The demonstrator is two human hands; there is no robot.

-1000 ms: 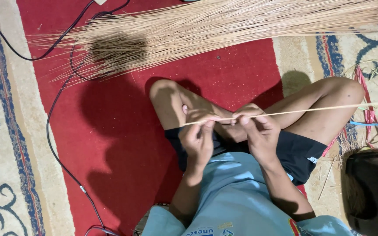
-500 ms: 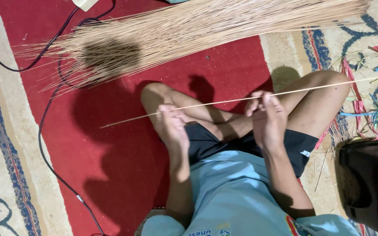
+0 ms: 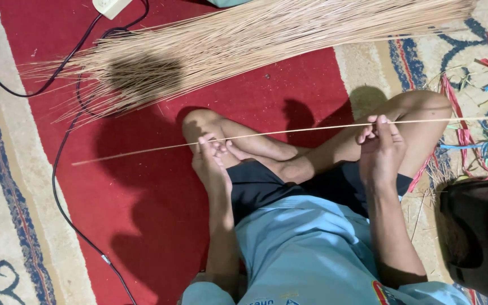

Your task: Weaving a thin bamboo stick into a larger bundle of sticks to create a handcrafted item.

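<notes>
We are sitting cross-legged on the red carpet, looking down at our own lap, and we are holding one long thin stick across our knees. Our left hand is pinching the stick between thumb and fingertips, closed tight on it, just over the left knee. Our right hand is gripping the same stick farther along, fingers curled around it, just over the right knee. The stick is running almost level from one side to the other, its thin end sticking out well past the left hand over the carpet, its other end reaching beyond the right knee toward the edge of the view.

Beyond the stick, farther from our body, a big bundle of similar sticks is lying on the carpet, fanned out at one end. A black cable is curving along the carpet beside the bundle's fanned end and down past the stick's tip. Beside the right knee, coloured strips are lying scattered on the patterned rug, and a dark container is standing near our right elbow.
</notes>
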